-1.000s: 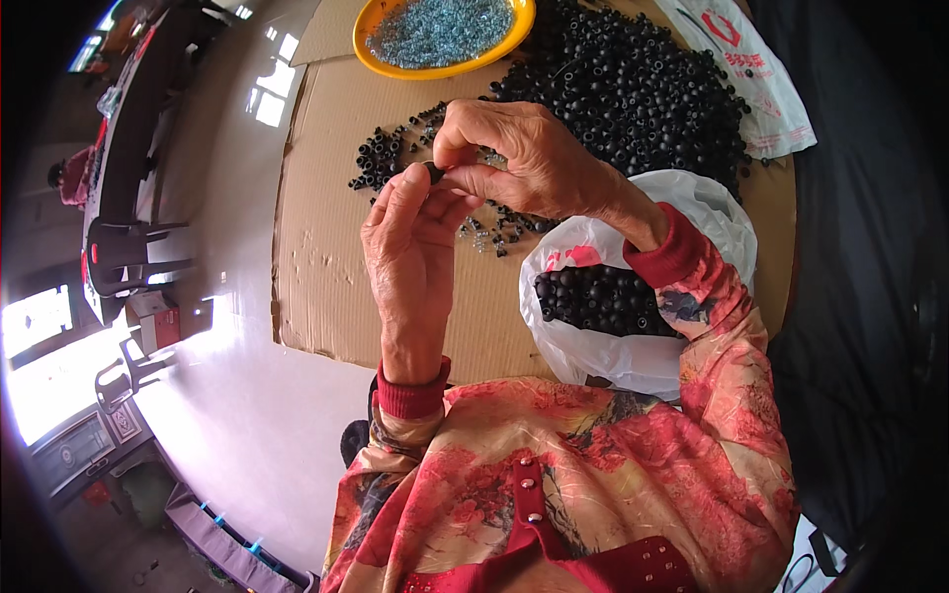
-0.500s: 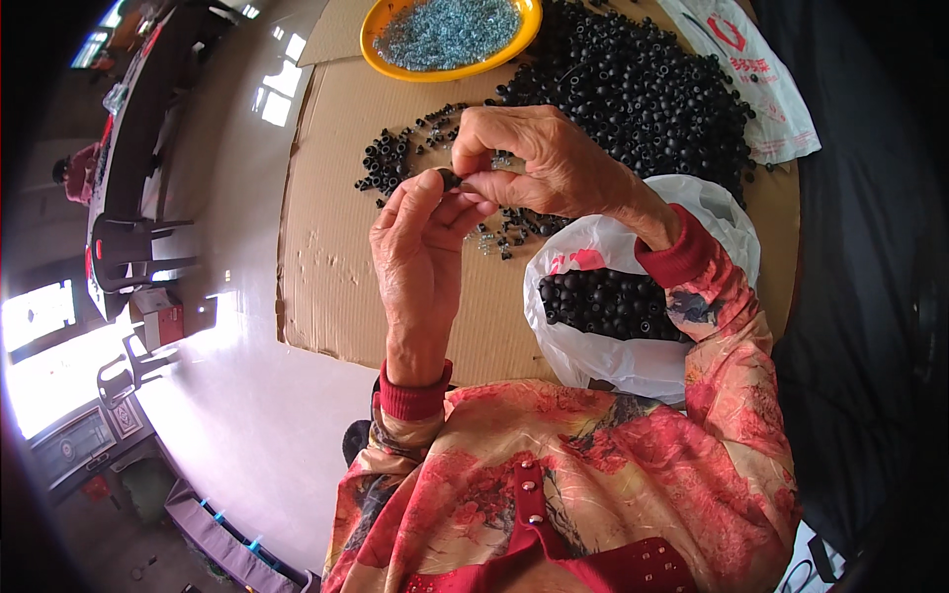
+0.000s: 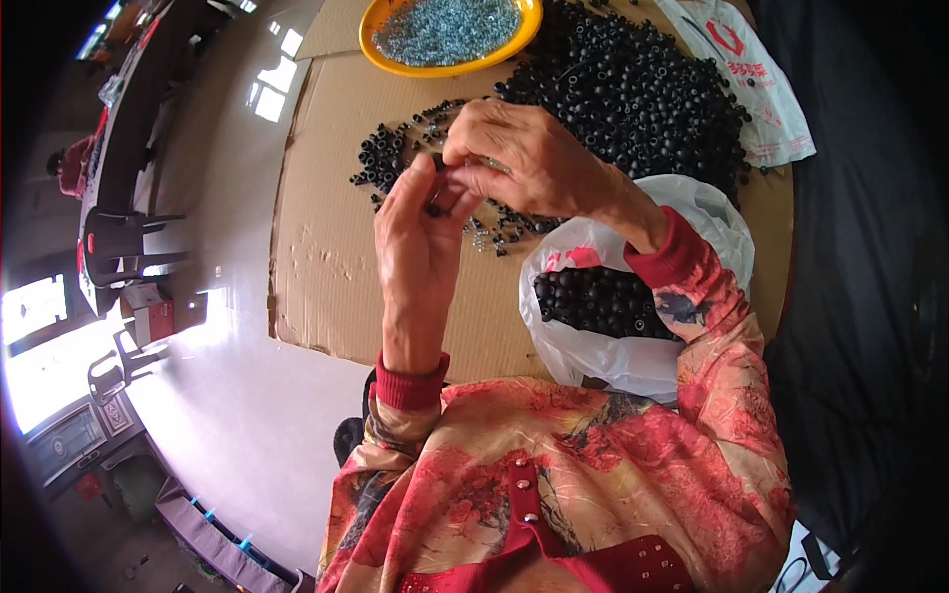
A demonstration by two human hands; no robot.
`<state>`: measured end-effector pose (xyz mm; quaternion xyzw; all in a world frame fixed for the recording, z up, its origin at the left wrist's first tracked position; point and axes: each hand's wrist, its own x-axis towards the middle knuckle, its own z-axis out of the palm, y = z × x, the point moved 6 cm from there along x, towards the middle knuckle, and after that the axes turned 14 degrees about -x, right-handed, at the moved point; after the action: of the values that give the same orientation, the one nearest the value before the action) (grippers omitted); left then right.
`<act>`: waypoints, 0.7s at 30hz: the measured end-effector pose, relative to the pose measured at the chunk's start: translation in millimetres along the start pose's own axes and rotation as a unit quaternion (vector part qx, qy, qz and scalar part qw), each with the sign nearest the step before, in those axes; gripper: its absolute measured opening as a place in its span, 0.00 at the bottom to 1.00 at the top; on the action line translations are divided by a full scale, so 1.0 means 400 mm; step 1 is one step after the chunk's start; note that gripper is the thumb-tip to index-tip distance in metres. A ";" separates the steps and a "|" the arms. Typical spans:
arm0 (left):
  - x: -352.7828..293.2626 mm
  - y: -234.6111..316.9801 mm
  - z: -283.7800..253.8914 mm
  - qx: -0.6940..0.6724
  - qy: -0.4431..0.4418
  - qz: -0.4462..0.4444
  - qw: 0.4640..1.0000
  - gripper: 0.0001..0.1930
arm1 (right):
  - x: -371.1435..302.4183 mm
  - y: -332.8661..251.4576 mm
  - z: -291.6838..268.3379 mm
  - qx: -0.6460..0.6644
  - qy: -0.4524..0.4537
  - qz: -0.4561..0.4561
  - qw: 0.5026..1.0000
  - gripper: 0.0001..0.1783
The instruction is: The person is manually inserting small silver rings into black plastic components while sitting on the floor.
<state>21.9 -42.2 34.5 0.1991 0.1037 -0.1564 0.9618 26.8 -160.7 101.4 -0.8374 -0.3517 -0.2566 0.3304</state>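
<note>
Over the cardboard, my left hand [image 3: 419, 242] is raised palm up, its thumb and fingers closed around a small black bead-like piece [image 3: 433, 210]. My right hand [image 3: 529, 158] meets it from the right, thumb and fingertips pinched against the left fingertips. Small clear pieces [image 3: 492, 164] show in the curl of the right fingers. What the right fingertips pinch is partly hidden. Behind and below the hands lie small black pieces [image 3: 384, 153], many of them hollow, with some clear ones [image 3: 481, 235] among them.
A yellow bowl [image 3: 395, 69] of pale blue clear pieces stands at the far side. Right of it spreads a big heap of black pieces [image 3: 633, 99], with a flat white plastic bag [image 3: 786, 128] beyond. An open white bag [image 3: 554, 346] holding round black pieces [image 3: 598, 301] sits near my right forearm.
Both hands stay together, the right shifting slightly left. A black piece that showed between the fingertips is now less visible, and one shows lower in the left fingers.
</note>
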 end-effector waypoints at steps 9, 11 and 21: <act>0.084 -0.034 -0.119 0.138 0.040 0.070 0.987 0.10 | 0.047 0.118 -0.027 -0.062 -0.129 0.110 0.984 0.10; 0.090 -0.041 -0.129 0.169 0.038 0.080 0.982 0.10 | 0.060 0.138 -0.018 -0.077 -0.166 0.105 0.977 0.10; 0.064 0.023 -0.061 0.248 0.009 0.130 0.960 0.12 | 0.030 0.153 -0.009 -0.071 -0.232 0.065 0.968 0.05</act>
<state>45.8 -30.5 9.1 0.4449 0.0436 -0.0488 0.8932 79.8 -190.7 88.9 -0.9164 -0.3446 -0.0573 0.1953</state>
